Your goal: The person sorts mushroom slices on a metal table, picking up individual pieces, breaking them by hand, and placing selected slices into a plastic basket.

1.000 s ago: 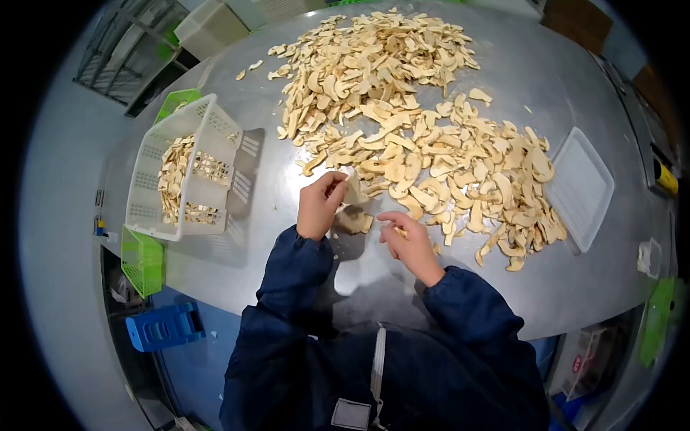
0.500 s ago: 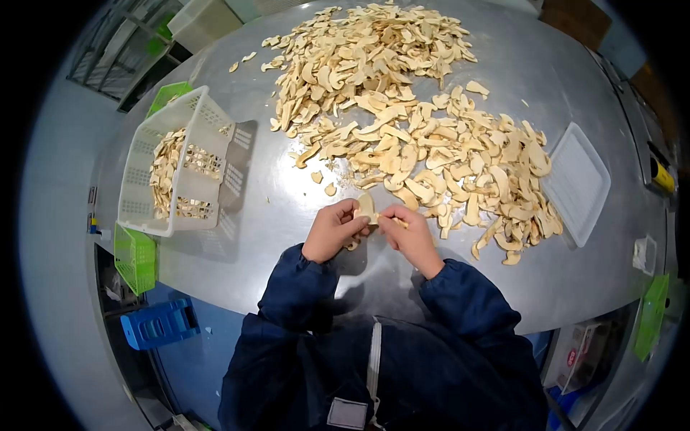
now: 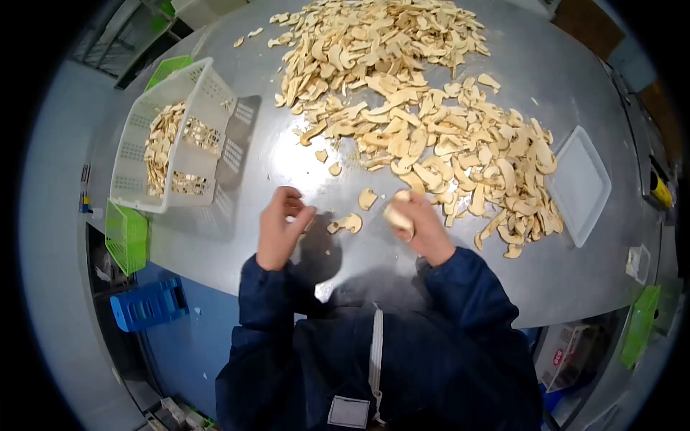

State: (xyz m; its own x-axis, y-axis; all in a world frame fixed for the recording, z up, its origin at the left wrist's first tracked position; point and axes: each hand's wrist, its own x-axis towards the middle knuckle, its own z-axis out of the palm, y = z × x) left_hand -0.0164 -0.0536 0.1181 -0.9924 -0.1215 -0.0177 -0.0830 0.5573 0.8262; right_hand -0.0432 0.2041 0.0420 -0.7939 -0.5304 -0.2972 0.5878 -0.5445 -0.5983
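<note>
My left hand [image 3: 282, 226] is over the metal table, its thumb and fingers apart with nothing between them. Right of it, my right hand [image 3: 422, 226] grips one or more pale mushroom slices [image 3: 399, 217], slightly blurred. Between the hands, a mushroom slice [image 3: 346, 223] and a smaller piece [image 3: 367, 199] lie on the table. Beyond them spreads a large pile of mushroom slices [image 3: 388, 93], reaching close to my right hand.
A white perforated basket [image 3: 172, 136] holding slices stands at the left, with green baskets [image 3: 126, 237] beside it. A white tray [image 3: 581, 187] lies at the right. Below the table's left edge is a blue stool [image 3: 147, 305].
My hands were together on a slice half a second ago and have moved apart. My left hand let go and opened; my right hand now has the slices. Loose pieces show between them.
</note>
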